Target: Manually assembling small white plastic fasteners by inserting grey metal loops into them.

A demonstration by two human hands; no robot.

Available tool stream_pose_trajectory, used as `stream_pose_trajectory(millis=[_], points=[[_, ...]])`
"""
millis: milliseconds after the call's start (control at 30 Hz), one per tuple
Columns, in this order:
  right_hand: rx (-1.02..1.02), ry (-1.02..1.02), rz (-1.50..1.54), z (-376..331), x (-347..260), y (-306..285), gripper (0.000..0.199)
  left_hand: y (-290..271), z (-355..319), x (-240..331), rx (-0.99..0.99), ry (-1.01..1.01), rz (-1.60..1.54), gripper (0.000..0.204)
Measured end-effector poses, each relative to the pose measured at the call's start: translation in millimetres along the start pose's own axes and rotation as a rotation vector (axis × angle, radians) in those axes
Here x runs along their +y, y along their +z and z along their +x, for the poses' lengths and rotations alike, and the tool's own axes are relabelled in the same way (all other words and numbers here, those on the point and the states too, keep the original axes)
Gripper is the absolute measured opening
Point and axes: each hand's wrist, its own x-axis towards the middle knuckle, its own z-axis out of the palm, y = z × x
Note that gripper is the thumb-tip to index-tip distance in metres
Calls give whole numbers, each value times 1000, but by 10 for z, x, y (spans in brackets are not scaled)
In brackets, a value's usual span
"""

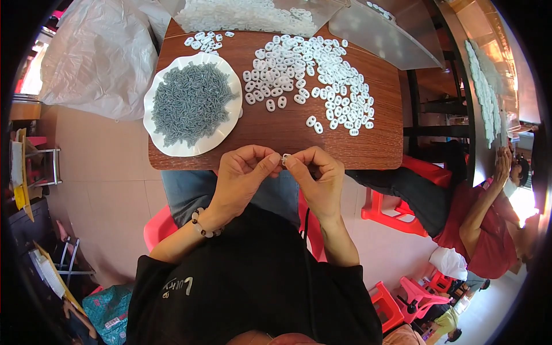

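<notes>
in the head view, a bare strip of table (273,135) is left along the near edge. there, a white two-holed piece (286,157) is pinched by the right hand (318,181); the left hand (244,175) is pressed thumb to forefinger beside it. loose white pieces (313,70) and a plate (148,109) of grey parts (192,103) are spread beyond.

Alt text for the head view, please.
A person's left hand and right hand pinch close together at a small white piece. The brown table beyond holds a plate of grey rods and loose white two-holed pieces.
</notes>
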Motion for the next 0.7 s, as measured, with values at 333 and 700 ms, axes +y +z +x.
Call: stream_pose_trajectory(millis=[333, 700], points=[[31, -59, -39, -15, 65, 43, 6, 11, -16, -22, 16, -27, -26, 16], [-40, -68, -70, 3, -15, 11, 5, -3, -8, 34, 6, 10, -24, 16]])
